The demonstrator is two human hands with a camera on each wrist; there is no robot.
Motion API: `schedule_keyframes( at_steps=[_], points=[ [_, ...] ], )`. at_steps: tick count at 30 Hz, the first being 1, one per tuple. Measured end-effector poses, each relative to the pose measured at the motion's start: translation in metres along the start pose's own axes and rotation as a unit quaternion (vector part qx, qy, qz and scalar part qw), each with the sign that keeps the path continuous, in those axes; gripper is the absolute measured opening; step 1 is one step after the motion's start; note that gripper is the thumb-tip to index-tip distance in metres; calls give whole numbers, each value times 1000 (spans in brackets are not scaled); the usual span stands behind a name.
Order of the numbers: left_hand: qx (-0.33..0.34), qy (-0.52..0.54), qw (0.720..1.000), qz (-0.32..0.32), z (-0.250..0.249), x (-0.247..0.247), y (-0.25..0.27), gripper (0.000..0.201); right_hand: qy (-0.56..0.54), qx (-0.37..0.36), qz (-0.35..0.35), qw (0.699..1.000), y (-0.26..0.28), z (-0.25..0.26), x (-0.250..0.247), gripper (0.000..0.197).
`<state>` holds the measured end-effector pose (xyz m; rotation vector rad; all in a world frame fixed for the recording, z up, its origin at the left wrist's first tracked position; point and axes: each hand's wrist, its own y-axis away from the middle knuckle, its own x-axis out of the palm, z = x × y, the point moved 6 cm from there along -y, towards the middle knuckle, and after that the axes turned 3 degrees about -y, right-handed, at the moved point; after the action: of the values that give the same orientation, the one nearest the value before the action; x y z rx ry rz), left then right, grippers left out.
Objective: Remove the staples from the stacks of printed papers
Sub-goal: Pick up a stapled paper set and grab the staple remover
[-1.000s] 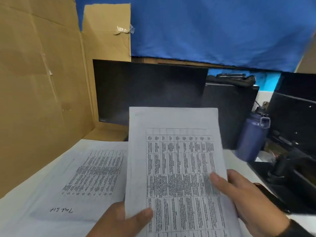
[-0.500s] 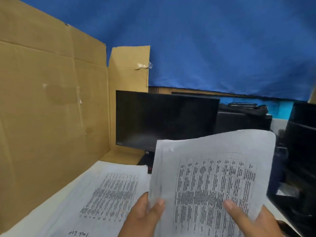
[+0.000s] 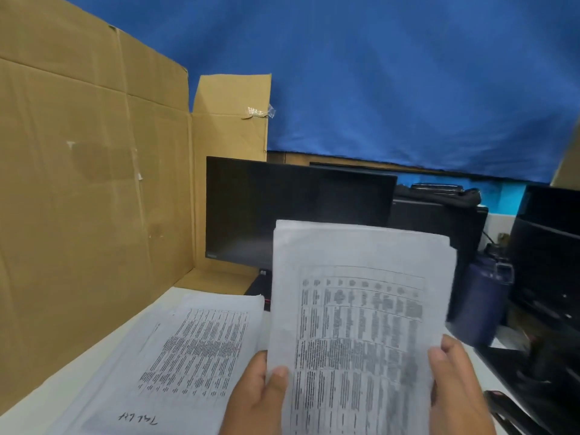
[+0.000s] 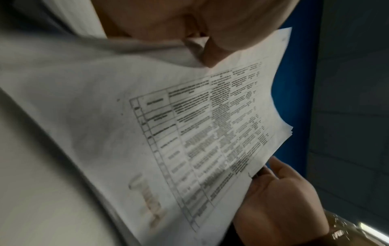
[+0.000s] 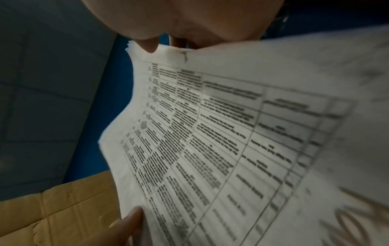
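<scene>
Head view: the printed paper stack (image 3: 357, 309), tilted half a second ago, now stands upright above the desk, left hand (image 3: 260, 400) and right hand (image 3: 455, 390) each pinching a lower edge.

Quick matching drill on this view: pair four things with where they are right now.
Things:
1. held stack of papers
2. second stack of papers
3. monitor
4. water bottle

Places:
A. flat on the desk, left
B. dark, behind the papers
C. raised, gripped by left hand and right hand
D. standing at right

Pairs: 1-C, 2-A, 3-B, 4-D
</scene>
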<state>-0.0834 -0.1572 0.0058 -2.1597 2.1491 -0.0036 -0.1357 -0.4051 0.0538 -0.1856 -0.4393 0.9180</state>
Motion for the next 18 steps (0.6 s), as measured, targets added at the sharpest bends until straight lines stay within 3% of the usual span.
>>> schedule_keyframes(
  at_steps=[4,7,8,11,13,15,18],
  points=[
    [24,-38,999,-7,-2,-2,3,14,69,-44,-18,996,-4,7,-3,16],
    [23,13,1000,12,-7,2,5,46,81,-61,-39,994,-6,3,-6,26],
    [32,31,999,4,-8,2,3,49,78,-61,-38,994,-4,6,-5,26],
    [77,61,994,-41,-17,-6,-2,33,55,-47,-17,997,-6,7,-8,20],
    [75,60,995,-31,-19,-6,-3,22,37,-21,9,999,-6,5,-3,17],
    [56,58,997,7,-13,1,-2,28,39,10,36,999,-4,-4,4,12],
    [53,41,998,2,-2,3,6,34,70,14,37,997,1,-8,10,13]
  ],
)
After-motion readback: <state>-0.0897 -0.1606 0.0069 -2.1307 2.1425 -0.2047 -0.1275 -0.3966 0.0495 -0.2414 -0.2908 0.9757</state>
